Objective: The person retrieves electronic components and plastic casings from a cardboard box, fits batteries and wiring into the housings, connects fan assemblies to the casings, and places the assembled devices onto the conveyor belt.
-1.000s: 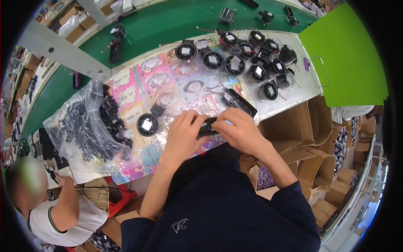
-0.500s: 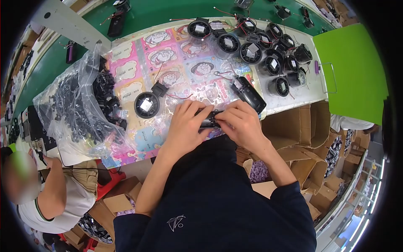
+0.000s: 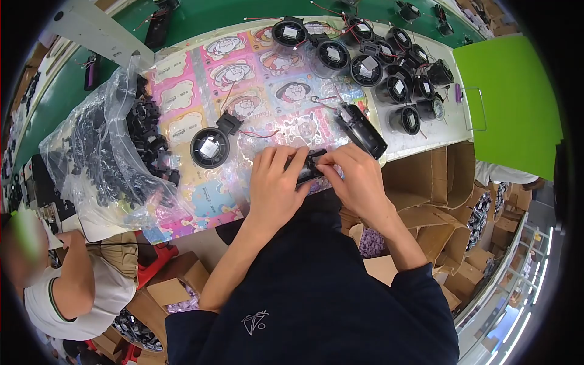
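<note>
Near the table's front edge, my left hand (image 3: 278, 182) is closed around a black plastic housing (image 3: 309, 173), its fingers over the left end. My right hand (image 3: 354, 179) pinches at the housing's right side; whatever sits between those fingertips is too small to make out. Just beyond it lies a black oblong shell (image 3: 365, 134) with thin wires at its far end. To the left, a round black fan unit (image 3: 210, 148) with a white label and red wires rests on the printed sheet (image 3: 243, 146).
A clear plastic bag (image 3: 100, 146) of small black parts lies at left. Several round fan units (image 3: 398, 88) crowd the back right, beside a green panel (image 3: 511, 97). Cardboard boxes (image 3: 426, 182) stand below right. Another person (image 3: 76, 286) sits at lower left.
The housing in my left hand has tilted, its right end now higher. My right hand has shifted slightly right and its fingers have drawn back from the housing's middle.
</note>
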Demonstrator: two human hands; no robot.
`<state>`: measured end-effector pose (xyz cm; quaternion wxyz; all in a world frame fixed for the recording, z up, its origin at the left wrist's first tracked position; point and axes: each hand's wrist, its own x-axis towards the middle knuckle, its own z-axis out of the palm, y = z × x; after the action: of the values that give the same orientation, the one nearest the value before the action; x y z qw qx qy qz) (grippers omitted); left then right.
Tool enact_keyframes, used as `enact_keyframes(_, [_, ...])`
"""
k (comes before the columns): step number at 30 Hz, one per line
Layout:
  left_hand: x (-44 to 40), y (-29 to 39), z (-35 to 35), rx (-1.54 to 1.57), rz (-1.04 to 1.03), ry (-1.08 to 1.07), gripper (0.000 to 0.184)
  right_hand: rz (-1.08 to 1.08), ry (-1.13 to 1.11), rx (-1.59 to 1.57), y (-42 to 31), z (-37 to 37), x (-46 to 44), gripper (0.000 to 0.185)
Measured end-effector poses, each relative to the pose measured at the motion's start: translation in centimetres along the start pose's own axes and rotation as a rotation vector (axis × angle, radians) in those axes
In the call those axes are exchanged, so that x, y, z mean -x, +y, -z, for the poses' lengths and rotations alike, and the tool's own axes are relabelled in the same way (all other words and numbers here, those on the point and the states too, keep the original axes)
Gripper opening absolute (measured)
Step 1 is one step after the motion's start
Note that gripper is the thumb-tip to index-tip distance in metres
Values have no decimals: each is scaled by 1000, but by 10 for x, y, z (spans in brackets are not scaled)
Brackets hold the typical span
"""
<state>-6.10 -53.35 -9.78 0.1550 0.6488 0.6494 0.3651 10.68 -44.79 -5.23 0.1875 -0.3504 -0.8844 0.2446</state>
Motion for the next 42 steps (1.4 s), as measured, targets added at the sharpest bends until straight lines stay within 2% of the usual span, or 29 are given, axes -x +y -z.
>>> enact_keyframes(4, [2,0,-4,3,14,30,62,-31,-2,4,0,-4,1,8])
enact_keyframes(13, [1,0,-3,13,9,37,63,42,-39,141,-2,-4,-2,10])
enact_keyframes(19, [0,1,-4,17,12,43,63,95,-107,327,-11,-6,-6,9])
enact_keyframes(25, [1,3,-6,-6,14,62,61,51,-96,269,-14,-5,-10,10])
enact_keyframes(34, [4,8,-7,-19,44,82,57,-231,-242,155,-17,-6,-25,10])
enact_keyframes(37, [3,8,-5,-20,41,99,55,-175,-191,202,-18,-10,-20,15])
enact_keyframes(42, [13,7,18,-11,121,63,53,-101,-160,26,-35,5,-25,28])
